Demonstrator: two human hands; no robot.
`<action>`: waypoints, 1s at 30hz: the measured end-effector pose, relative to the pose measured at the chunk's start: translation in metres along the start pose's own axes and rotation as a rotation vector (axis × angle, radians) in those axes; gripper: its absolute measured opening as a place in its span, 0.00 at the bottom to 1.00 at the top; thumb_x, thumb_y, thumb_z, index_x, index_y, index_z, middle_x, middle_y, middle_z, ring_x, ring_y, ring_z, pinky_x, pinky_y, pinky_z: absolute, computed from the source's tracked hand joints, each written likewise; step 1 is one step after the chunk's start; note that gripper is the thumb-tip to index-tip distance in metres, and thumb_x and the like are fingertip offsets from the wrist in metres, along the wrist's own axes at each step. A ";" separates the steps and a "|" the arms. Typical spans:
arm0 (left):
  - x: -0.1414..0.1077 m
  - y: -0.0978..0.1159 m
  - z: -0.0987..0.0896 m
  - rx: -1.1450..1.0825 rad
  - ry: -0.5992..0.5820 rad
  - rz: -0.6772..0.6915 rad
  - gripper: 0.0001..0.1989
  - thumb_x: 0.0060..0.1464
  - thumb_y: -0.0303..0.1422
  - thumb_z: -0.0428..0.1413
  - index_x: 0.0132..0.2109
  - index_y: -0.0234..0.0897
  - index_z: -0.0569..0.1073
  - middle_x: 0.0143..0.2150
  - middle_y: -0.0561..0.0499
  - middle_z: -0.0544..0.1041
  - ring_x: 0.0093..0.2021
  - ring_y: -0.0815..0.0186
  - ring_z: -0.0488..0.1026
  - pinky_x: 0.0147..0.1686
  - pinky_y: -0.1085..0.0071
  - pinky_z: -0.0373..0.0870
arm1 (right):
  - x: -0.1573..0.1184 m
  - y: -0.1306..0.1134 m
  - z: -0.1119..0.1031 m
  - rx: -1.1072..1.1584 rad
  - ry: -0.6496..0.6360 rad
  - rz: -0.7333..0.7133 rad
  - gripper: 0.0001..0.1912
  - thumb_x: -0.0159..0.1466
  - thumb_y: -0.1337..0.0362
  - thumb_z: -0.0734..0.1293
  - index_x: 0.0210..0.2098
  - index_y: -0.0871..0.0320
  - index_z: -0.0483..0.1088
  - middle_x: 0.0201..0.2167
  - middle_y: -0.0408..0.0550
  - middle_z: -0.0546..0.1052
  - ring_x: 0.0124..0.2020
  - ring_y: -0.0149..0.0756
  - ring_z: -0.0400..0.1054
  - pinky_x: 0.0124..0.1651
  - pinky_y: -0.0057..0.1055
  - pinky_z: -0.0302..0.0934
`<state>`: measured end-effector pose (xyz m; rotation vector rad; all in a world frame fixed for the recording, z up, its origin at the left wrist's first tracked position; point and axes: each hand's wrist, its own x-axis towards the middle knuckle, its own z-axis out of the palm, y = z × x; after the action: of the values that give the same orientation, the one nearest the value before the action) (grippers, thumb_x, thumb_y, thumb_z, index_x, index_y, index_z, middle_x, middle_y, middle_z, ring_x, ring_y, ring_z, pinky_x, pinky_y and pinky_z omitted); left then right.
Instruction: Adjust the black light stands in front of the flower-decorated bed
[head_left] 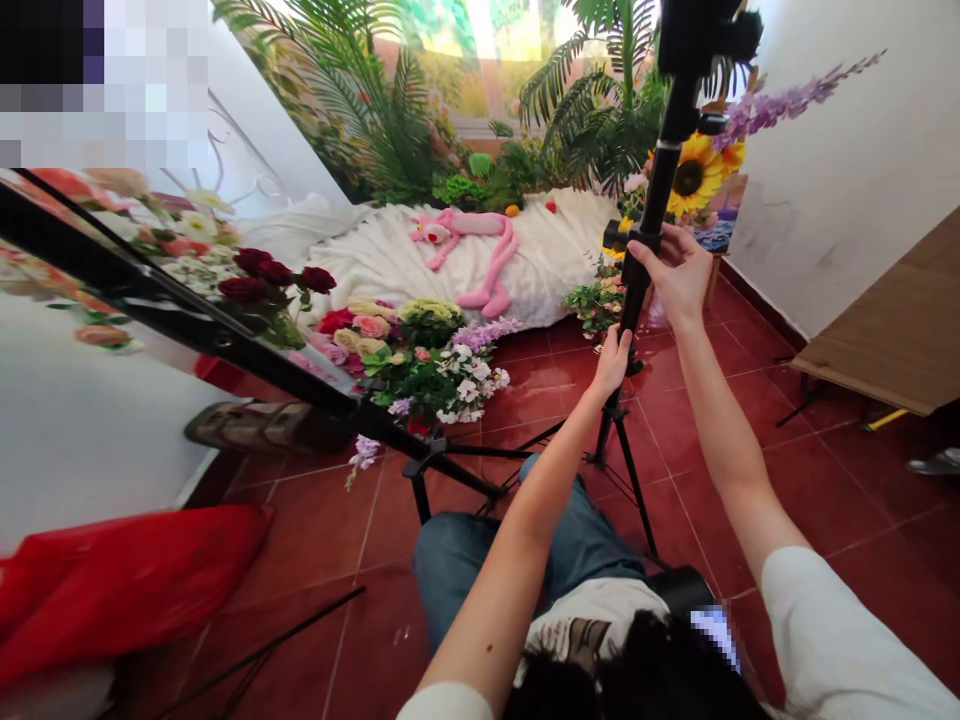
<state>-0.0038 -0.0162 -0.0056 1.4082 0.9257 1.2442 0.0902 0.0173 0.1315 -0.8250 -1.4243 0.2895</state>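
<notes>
A black tripod stand [657, 190] rises in front of me, its legs spread on the tiled floor. My right hand [682, 278] is closed round the pole at a collar, thumb in front and the other fingers partly hidden behind. From that collar a black knob [616, 236] sticks out to the left. Lower on the same pole, my left hand [613, 362] is closed with its thumb along the shaft; most of its fingers are out of sight. A dark bracket or head [694, 40] sits at the top of the stand, cut off by the frame.
Another black stand [285, 375] slants across the left. Artificial flowers [435, 370] stand ahead, beside a white draped platform [570, 260] bearing a pink plush toy [480, 225]. Sunflowers [690, 178] are behind the pole. Red cloth [135, 570] lies left; a brown board [892, 320] stands right.
</notes>
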 end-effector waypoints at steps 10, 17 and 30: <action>0.001 0.001 0.001 0.073 0.041 0.089 0.24 0.63 0.53 0.42 0.43 0.37 0.68 0.37 0.49 0.72 0.34 0.69 0.69 0.41 0.71 0.68 | -0.070 -0.046 -0.030 -0.171 0.065 0.075 0.13 0.65 0.59 0.67 0.44 0.60 0.74 0.44 0.51 0.81 0.43 0.32 0.76 0.51 0.31 0.71; 0.002 -0.002 0.002 0.050 0.034 0.082 0.22 0.63 0.52 0.43 0.44 0.38 0.68 0.38 0.51 0.71 0.36 0.70 0.69 0.44 0.71 0.68 | -0.159 -0.012 -0.063 -0.546 -0.346 0.035 0.12 0.63 0.64 0.64 0.45 0.56 0.74 0.48 0.52 0.80 0.51 0.44 0.73 0.57 0.45 0.65; 0.000 0.004 -0.001 0.055 0.010 0.055 0.23 0.62 0.53 0.44 0.45 0.38 0.68 0.38 0.50 0.72 0.32 0.71 0.67 0.39 0.73 0.68 | -0.177 0.011 -0.036 -0.829 -0.163 0.152 0.15 0.65 0.54 0.64 0.39 0.60 0.73 0.38 0.54 0.80 0.42 0.45 0.71 0.49 0.39 0.59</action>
<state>-0.0054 -0.0165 -0.0013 1.4807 0.9402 1.2765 0.0975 -0.0992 -0.0073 -1.6140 -1.6481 -0.1488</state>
